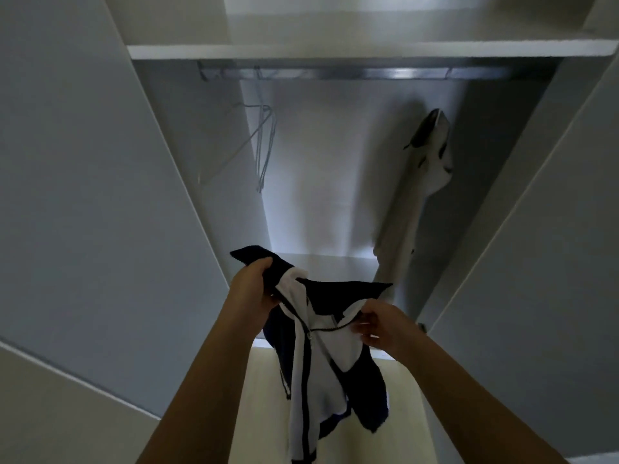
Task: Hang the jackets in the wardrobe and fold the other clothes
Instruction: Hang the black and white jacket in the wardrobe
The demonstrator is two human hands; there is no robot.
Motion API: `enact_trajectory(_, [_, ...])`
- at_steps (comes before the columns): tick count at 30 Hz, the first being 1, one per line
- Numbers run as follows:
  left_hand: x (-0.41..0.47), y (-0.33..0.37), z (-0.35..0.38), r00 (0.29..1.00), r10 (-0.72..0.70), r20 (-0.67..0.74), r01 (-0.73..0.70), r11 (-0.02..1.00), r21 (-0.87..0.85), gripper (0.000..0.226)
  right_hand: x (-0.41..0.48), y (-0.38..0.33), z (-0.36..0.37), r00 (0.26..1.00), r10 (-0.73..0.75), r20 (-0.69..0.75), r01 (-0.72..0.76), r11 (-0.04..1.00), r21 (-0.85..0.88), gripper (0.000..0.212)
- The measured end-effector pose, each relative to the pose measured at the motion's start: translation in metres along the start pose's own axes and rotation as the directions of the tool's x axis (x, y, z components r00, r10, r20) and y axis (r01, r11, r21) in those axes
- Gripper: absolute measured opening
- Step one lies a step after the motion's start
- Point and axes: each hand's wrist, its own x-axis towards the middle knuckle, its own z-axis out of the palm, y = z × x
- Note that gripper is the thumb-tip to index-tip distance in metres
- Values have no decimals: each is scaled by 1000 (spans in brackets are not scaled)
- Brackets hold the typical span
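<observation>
Two bare arms reach up from the near edge, and both hands hold a blue and white jacket [321, 380] in front of an open wardrobe [335, 162]. The left hand [256, 279] has its fingers curled tight round the dark blue top of the jacket, near the collar. The right hand [382, 326] pinches the white cloth by the open zip, with its fingers bent. The rest of the jacket hangs down loose between the two arms. It is not on a hanger.

The wardrobe is big and white and fills most of the view. Its left door [83, 195] and its right door [552, 262] both stand wide open. A white shelf [335, 51] runs across the top, far from the hands. Just under the shelf is a shiny metal rail [335, 73].

On the right side of the rail hangs a pale jacket [412, 202] with a few dark marks on it. It hangs long and thin, close to the right wall. On the left side of the rail hang some thin wire hangers [263, 145] with nothing on them. They are well apart from the pale jacket. The blue and white jacket is low down and near, between the two.
</observation>
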Motion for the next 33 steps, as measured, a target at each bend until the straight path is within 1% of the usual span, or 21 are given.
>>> enact_trajectory(3, [41,21,-5,999,-34,23,33,999,39,19,31,-26,17,999,23,-43,-30,983,-179,10])
enact_trajectory(5, [63,35,-5,998,-42,40,40,998,56,21,53,-46,28,998,18,-57,-36,938,-346,12])
enact_trajectory(7, [84,45,-6,998,-51,26,49,998,50,20,78,-66,40,996,-34,-79,-5,897,-443,9])
enact_trajectory(8, [93,50,-7,998,-59,11,59,998,37,21,91,-78,47,992,-85,-93,31,883,-468,6])
enact_trajectory(9, [103,55,-9,997,-71,-3,71,997,22,25,106,-90,56,984,-148,-99,82,872,-483,8])
enact_trajectory(11, [123,64,-13,995,-89,-36,89,996,5,34,135,-118,76,964,-254,-81,186,858,-478,15])
enact_trajectory(12, [132,68,-15,995,-89,-51,89,996,5,36,147,-133,87,955,-293,-54,234,849,-474,14])
enact_trajectory(14, [152,79,-18,994,-76,-77,77,997,4,36,173,-165,113,939,-344,19,312,825,-472,11])
enact_trajectory(17, [179,98,-19,992,-47,-117,48,999,10,36,211,-212,150,921,-382,78,380,837,-394,13])
enact_trajectory(21, [209,121,-14,979,-26,-200,26,1000,-3,35,258,-258,189,924,-368,99,379,855,-355,25])
enact_trajectory(24, [225,134,-14,971,-10,-237,6,1000,-16,33,281,-274,210,921,-367,129,389,852,-351,27])
enact_trajectory(27, [233,140,-16,964,20,-266,-23,1000,-11,25,293,-278,225,918,-349,189,394,859,-327,22])
enact_trajectory(30, [235,142,-20,950,33,-312,-41,999,-20,17,298,-280,235,924,-307,228,357,905,-229,13])
enact_trajectory(31, [234,143,-21,946,35,-322,-44,999,-19,15,298,-282,239,926,-294,236,342,918,-199,12])
enact_trajectory(33, [233,142,-23,941,40,-336,-48,999,-15,17,298,-285,245,919,-289,269,346,918,-194,13])
